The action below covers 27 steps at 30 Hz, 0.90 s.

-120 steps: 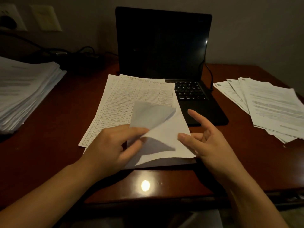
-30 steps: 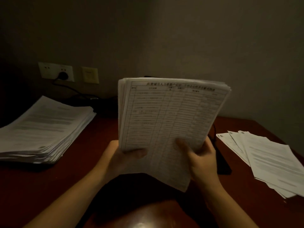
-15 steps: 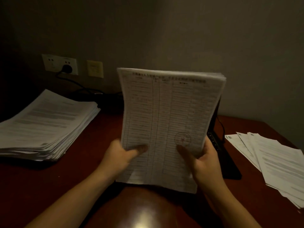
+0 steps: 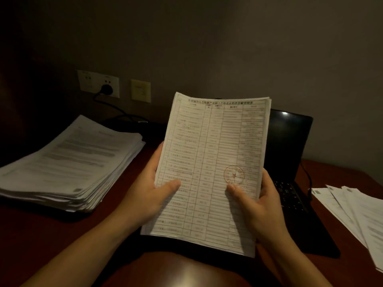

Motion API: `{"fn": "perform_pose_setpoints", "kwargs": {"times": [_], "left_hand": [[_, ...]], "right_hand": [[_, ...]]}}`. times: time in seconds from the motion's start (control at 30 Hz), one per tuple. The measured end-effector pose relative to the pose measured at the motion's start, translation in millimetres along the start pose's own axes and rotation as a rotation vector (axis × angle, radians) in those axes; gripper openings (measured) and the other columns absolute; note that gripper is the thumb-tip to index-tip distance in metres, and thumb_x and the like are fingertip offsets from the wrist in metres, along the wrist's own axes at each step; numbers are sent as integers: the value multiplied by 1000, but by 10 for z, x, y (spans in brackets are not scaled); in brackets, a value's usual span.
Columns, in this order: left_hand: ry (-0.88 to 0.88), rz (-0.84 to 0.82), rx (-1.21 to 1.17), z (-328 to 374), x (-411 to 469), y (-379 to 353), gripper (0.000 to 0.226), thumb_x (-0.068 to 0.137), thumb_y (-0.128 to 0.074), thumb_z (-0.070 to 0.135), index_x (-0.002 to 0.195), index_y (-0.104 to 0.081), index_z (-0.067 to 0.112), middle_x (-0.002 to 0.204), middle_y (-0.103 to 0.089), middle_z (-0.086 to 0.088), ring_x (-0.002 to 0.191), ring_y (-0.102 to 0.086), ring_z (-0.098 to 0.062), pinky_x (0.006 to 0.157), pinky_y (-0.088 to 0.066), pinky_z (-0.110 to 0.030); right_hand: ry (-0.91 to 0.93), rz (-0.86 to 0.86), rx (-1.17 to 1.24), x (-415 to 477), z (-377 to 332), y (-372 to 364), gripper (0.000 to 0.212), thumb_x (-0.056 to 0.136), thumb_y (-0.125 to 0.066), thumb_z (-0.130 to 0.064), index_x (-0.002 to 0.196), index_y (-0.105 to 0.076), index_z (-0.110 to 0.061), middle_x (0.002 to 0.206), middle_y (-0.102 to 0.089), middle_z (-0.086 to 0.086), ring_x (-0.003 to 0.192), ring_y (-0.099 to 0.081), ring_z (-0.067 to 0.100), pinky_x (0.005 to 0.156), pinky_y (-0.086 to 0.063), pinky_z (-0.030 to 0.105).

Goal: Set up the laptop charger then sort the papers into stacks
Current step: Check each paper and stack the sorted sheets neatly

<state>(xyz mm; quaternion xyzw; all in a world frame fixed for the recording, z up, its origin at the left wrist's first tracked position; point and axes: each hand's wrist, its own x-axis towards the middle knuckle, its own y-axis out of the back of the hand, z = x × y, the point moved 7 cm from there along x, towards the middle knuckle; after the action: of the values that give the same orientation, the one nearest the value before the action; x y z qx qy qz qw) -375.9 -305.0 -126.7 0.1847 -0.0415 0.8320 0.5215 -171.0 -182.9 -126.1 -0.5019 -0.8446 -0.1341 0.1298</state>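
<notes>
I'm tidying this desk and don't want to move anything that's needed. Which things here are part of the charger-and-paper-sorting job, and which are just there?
Part of the job: held sheaf, gripped by left hand and right hand; tall stack; fanned sheets; laptop; charger cable; wall plug.
Just there: yellowish wall plate; desk.

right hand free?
No, the right hand grips the papers at their right edge, thumb on the front sheet.

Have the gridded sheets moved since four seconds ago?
Yes: up off the desk, where they lay by the laptop; the left hand and right hand hold the sheets upright.
</notes>
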Motion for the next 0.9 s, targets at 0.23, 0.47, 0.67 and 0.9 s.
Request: {"fn": "perform_pose_setpoints", "kwargs": {"times": [0.23,0.47,0.67,0.9], "left_hand": [[91,83,17,97,99,769,76,90,-65,1,135,-38,56,123,-68,18,115,-65,-6,91,-54,-28],[336,69,36,-197,130,1661,69,91,-56,-11,132,-49,44,124,-70,6,116,-66,-15,98,-53,-37],[463,150,172,-360,138,2508,64,93,-57,-7,130,-53,46,116,-73,2,108,-70,-19,97,-53,-42],[550,152,484,-572,251,3099,62,94,-64,7,147,-44,33,105,-75,1,92,-74,-14,83,-58,-33]], "right_hand": [[-133,-33,184,404,7,-629,45,101,-53,-13,143,-46,-27,106,-77,4,94,-76,22,68,-62,29],[-214,-229,156,672,93,-1681,39,103,-51,-5,134,-56,-28,116,-74,1,99,-75,17,74,-61,30],[-396,-419,148,749,239,-2336,48,99,-55,0,143,-50,-18,100,-78,4,91,-76,20,70,-61,28],[-424,-379,-104,927,423,-2839,82,88,-72,-3,157,-29,-16,95,-74,7,75,-76,14,59,-59,24]]}}
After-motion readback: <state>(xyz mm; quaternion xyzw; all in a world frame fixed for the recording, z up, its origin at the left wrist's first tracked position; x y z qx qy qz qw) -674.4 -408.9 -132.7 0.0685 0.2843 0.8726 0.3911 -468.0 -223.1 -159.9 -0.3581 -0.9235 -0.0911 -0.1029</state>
